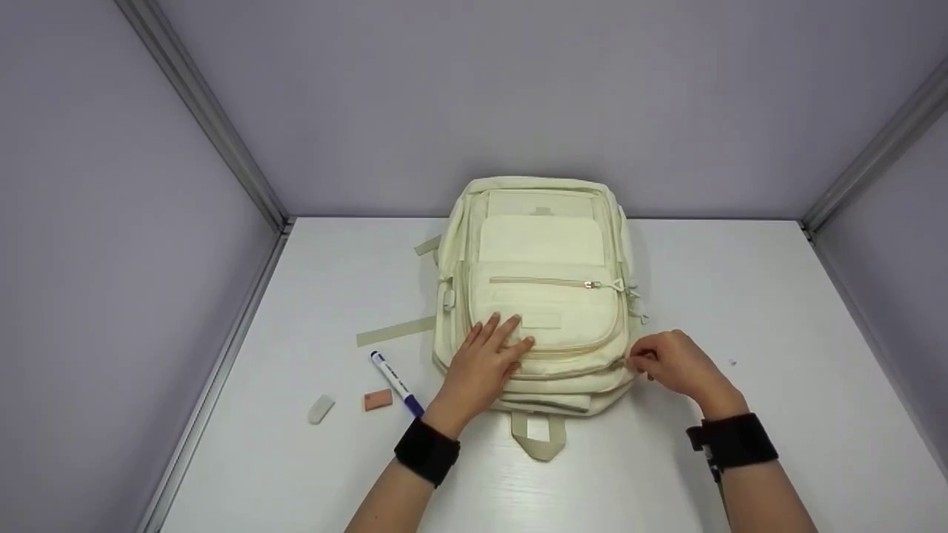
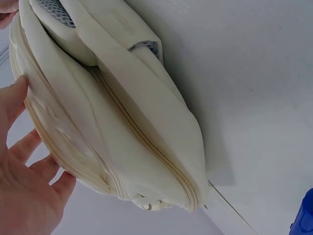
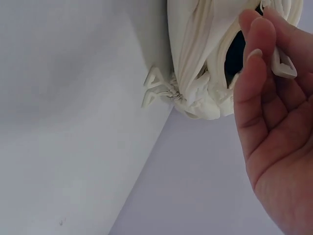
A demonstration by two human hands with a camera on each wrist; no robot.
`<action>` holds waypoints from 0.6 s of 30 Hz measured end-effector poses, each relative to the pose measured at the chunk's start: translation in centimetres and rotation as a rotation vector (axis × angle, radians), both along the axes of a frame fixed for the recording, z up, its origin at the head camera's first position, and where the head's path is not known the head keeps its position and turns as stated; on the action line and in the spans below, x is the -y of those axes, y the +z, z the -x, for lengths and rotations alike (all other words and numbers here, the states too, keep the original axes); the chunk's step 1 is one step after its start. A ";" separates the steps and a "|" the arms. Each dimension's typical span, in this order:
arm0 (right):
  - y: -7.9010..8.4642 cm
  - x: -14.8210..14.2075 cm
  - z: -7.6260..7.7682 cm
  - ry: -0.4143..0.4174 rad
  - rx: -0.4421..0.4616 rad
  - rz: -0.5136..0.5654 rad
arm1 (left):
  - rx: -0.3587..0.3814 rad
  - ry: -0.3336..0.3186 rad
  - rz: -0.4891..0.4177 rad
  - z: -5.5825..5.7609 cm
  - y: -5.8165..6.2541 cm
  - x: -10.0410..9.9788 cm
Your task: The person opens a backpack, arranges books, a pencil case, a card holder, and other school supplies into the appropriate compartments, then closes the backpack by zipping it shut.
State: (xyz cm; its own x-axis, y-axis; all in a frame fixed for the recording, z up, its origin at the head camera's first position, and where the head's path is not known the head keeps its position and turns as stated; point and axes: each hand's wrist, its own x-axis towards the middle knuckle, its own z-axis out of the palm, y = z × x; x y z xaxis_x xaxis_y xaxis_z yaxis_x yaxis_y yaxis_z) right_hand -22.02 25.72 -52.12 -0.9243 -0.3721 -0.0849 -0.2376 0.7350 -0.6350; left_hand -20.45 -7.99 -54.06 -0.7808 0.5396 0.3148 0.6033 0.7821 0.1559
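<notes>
A cream backpack (image 1: 544,240) lies on its back on the white table, its top handle (image 1: 541,448) towards me. My left hand (image 1: 481,366) rests on the lower front with spread fingers; in the left wrist view its fingertips touch the piped edge of the front pocket. At the bag's right side, my right hand (image 1: 674,363) pinches a zipper pull (image 3: 283,66) between thumb and fingers. Beside those fingers the right wrist view shows a dark gap (image 3: 234,58) in a partly unzipped compartment. Two other zipper pulls (image 3: 152,85) hang loose at the side.
Left of the bag lie a white marker with a blue cap (image 1: 396,381), a pinkish rectangular piece (image 1: 378,400) and a whitish eraser-like block (image 1: 321,409). A strap (image 1: 396,331) sticks out leftward. A tiny white bit (image 1: 732,362) lies at right. Grey walls (image 1: 548,96) enclose the table.
</notes>
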 end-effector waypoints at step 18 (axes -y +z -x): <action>-1.4 -0.3 2.6 -0.134 -0.391 -0.167 | -0.013 0.038 -0.005 0.2 1.2 -1.0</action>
State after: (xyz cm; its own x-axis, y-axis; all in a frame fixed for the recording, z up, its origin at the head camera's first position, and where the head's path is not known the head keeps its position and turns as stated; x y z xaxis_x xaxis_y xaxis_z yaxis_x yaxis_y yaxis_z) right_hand -24.58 25.98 -53.50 -0.9381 -0.2576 0.2317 -0.3318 0.8606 -0.3864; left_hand -20.69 -7.01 -52.90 -0.7966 0.5081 0.3274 0.5753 0.8036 0.1525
